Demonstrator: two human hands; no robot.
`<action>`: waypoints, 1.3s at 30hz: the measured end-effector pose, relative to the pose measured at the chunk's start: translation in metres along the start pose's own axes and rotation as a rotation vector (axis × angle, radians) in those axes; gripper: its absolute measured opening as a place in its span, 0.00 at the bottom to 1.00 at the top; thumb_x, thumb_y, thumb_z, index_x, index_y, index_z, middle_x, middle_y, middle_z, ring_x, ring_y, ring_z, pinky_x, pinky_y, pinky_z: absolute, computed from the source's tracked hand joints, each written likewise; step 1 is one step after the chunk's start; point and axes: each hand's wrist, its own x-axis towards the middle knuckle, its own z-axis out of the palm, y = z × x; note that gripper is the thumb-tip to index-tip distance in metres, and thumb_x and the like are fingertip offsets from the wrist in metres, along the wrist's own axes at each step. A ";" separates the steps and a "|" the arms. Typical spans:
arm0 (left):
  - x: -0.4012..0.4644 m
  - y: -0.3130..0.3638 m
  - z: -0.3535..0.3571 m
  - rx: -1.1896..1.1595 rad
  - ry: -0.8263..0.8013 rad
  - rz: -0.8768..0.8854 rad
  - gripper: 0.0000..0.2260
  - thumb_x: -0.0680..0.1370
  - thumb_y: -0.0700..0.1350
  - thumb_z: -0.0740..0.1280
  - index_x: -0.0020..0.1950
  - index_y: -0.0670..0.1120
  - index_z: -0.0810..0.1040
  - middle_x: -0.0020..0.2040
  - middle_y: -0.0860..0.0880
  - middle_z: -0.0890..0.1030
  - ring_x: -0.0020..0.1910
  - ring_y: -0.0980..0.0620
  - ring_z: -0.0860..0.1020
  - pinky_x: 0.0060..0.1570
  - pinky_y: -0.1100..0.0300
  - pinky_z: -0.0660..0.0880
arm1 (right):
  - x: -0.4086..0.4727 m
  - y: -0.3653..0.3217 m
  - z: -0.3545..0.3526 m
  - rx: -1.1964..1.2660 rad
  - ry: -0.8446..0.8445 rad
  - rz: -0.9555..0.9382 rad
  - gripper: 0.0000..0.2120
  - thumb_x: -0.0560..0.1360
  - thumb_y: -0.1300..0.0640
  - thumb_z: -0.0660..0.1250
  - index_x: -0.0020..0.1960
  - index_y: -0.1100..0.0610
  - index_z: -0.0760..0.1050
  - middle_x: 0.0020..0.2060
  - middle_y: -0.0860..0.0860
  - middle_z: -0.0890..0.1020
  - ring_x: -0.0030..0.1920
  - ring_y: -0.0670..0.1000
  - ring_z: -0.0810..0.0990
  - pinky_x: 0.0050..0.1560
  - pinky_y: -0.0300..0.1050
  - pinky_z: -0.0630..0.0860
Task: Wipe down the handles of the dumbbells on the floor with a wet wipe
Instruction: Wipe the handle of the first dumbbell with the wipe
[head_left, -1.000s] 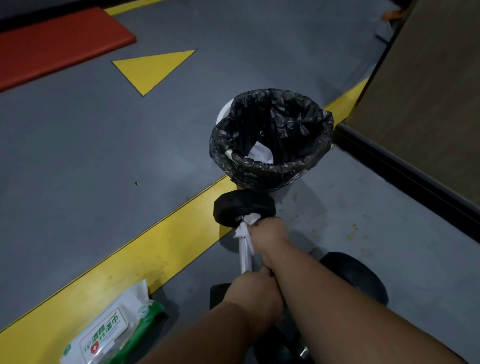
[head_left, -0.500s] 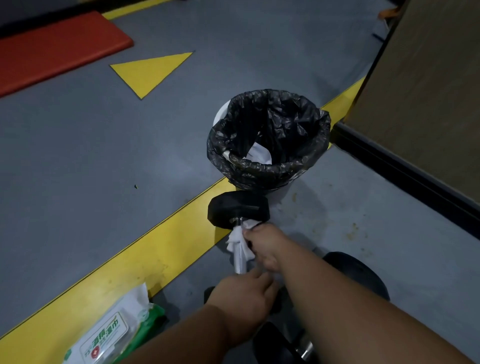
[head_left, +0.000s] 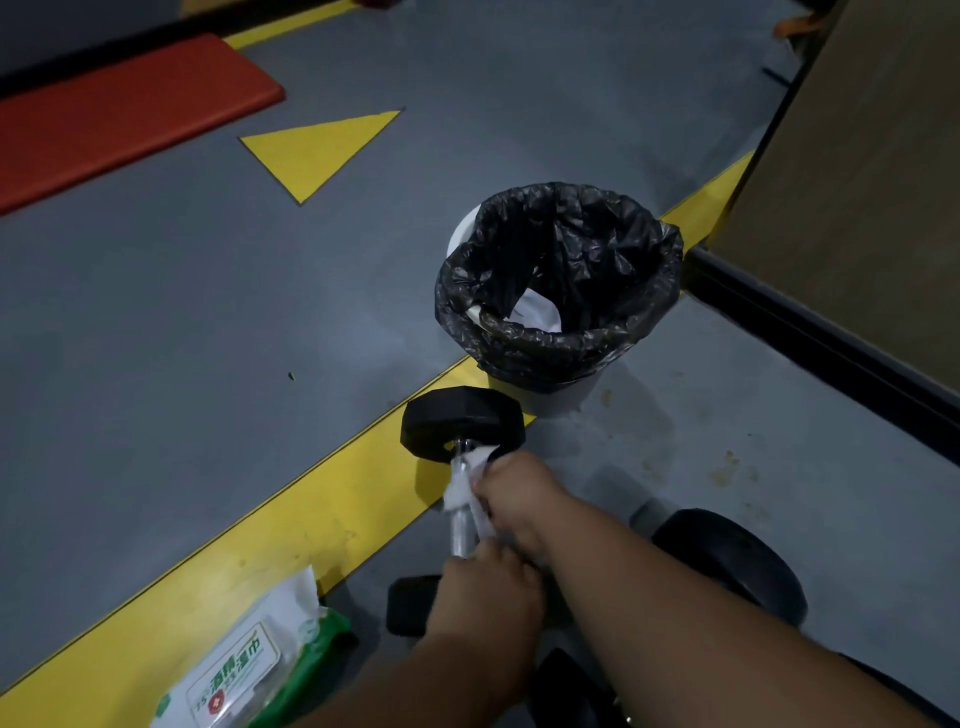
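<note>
A dumbbell with black hex heads (head_left: 462, 422) points away from me, its far head over the yellow floor stripe. Its metal handle (head_left: 461, 530) shows between my hands. My right hand (head_left: 519, 493) grips a white wet wipe (head_left: 467, 486) wrapped round the upper part of the handle, just below the far head. My left hand (head_left: 488, 597) holds the near end of the handle, hiding it and part of the near head (head_left: 410, 605). Another black dumbbell (head_left: 727, 561) lies to the right, partly behind my right forearm.
A white bin lined with a black bag (head_left: 558, 291) stands just beyond the dumbbell, a used wipe inside. A green and white pack of wipes (head_left: 249, 670) lies at the lower left. A brown panel with a black base (head_left: 857, 208) rises on the right. A red mat (head_left: 119, 114) lies far left.
My right hand slid the wipe down the handle from the far head toward me, then back up a little. My left hand shifted slightly on the near end.
</note>
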 end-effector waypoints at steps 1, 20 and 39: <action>0.002 0.003 0.001 0.004 0.021 0.008 0.18 0.81 0.45 0.63 0.69 0.40 0.69 0.65 0.38 0.71 0.63 0.39 0.68 0.45 0.50 0.64 | 0.004 -0.006 0.000 0.046 0.024 -0.006 0.13 0.75 0.59 0.67 0.57 0.65 0.79 0.55 0.62 0.82 0.46 0.56 0.82 0.47 0.47 0.79; -0.020 -0.063 0.064 -0.153 0.514 0.175 0.15 0.69 0.57 0.69 0.49 0.50 0.75 0.41 0.50 0.76 0.37 0.46 0.73 0.23 0.56 0.71 | 0.016 0.003 0.037 0.259 -0.028 0.030 0.09 0.77 0.57 0.71 0.51 0.63 0.82 0.43 0.57 0.85 0.44 0.54 0.85 0.49 0.55 0.83; -0.026 -0.080 0.076 -0.065 0.647 0.393 0.21 0.72 0.57 0.71 0.59 0.48 0.74 0.46 0.51 0.80 0.38 0.49 0.75 0.27 0.60 0.71 | 0.007 -0.026 0.062 -0.125 -0.021 0.192 0.21 0.81 0.55 0.64 0.72 0.57 0.66 0.71 0.58 0.71 0.64 0.51 0.75 0.59 0.42 0.74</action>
